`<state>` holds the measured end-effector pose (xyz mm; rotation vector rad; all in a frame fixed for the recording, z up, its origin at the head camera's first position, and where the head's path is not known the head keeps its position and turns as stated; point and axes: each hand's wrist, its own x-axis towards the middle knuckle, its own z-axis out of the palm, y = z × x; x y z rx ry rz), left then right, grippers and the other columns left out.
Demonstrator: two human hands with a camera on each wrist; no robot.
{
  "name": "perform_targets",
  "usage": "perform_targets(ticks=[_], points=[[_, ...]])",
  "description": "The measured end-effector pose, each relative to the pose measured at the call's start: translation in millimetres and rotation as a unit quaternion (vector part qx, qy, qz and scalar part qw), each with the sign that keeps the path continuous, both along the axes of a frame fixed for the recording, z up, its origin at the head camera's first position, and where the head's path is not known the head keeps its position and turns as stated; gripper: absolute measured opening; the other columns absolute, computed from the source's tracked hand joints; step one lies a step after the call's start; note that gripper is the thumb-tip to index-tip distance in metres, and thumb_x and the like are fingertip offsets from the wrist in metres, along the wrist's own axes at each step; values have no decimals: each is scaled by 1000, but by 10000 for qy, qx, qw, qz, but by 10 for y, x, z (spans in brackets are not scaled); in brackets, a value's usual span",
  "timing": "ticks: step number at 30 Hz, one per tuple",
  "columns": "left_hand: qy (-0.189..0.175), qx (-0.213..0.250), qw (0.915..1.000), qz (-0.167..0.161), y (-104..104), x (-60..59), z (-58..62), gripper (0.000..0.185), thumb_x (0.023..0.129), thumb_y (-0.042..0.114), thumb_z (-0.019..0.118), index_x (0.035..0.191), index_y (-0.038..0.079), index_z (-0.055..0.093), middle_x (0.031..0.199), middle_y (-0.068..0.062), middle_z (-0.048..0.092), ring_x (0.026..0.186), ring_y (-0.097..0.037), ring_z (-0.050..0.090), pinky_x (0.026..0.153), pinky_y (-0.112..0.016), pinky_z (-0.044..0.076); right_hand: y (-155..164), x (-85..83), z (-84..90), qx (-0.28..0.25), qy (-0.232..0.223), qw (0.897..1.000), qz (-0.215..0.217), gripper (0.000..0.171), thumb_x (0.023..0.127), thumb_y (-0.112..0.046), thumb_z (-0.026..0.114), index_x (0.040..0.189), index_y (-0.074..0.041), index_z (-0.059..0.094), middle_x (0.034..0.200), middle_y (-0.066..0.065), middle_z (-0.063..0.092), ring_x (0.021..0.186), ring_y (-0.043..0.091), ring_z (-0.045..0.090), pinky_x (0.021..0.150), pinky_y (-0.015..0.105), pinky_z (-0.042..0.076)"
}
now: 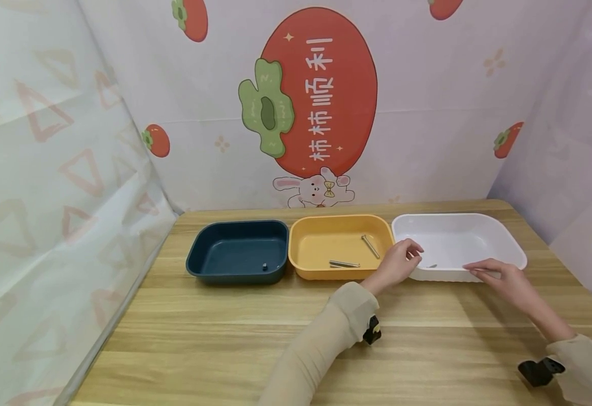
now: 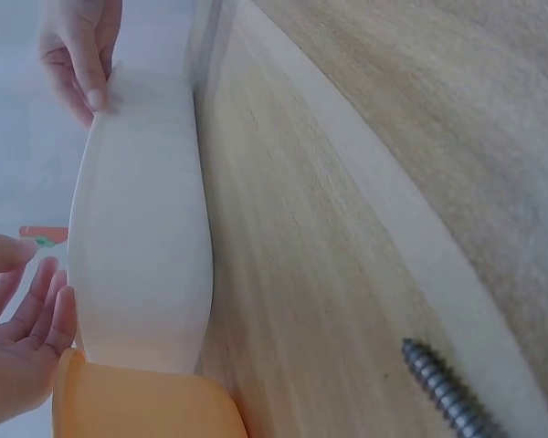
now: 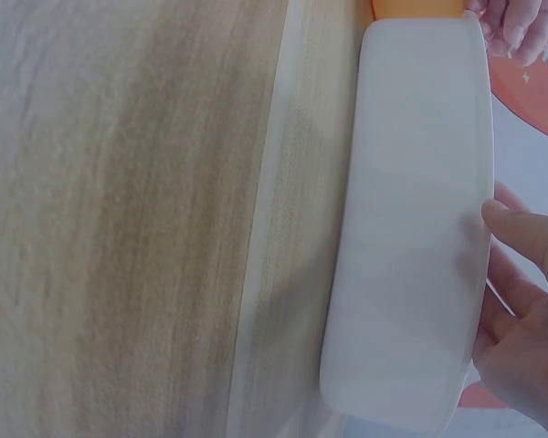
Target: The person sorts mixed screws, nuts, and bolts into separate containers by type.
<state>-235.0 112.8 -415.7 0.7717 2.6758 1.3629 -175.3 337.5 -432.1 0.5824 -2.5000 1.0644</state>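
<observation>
The white tray stands at the right end of a row of three. My right hand pinches its front rim, thumb outside and fingers inside, as the right wrist view shows. Over the tray's front left corner is my left hand, its fingers loosely bent. Nothing shows between the left thumb and fingers. A small greyish piece shows just inside the white tray's front rim, too small to identify. Close to the left wrist camera, a threaded metal screw appears against the table.
The yellow tray in the middle holds several long metal screws. At the left, a dark blue tray has a small metal piece in it. All stand on a wooden table, before a printed cloth backdrop.
</observation>
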Motion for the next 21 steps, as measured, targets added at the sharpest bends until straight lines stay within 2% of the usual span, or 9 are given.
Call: perform_targets(ticks=[9, 17, 21], points=[[17, 99, 9991, -405, -108, 8, -10, 10, 84, 7, 57, 95, 7, 59, 82, 2, 58, 69, 0, 48, 61, -8, 38, -27, 13, 18, 120, -105, 9998, -87, 13, 79, 5, 59, 91, 6, 63, 90, -30, 53, 84, -22, 43, 65, 2, 37], [-133, -10, 9973, -728, -241, 40, 32, 12, 86, 10, 56, 98, 6, 59, 85, 2, 58, 70, 0, 48, 61, -8, 40, -30, 26, 19, 143, -132, 9997, -118, 12, 80, 3, 59, 91, 5, 64, 90, -31, 52, 83, -22, 43, 64, 2, 37], [-73, -218, 9953, -939, -297, 51, 57, 13, 86, 11, 56, 98, 6, 59, 85, 3, 58, 70, 0, 48, 62, -8, 39, -28, 28, 21, 134, -108, 9998, -78, 12, 80, 2, 59, 91, 5, 64, 91, -31, 52, 84, -22, 43, 64, 2, 37]])
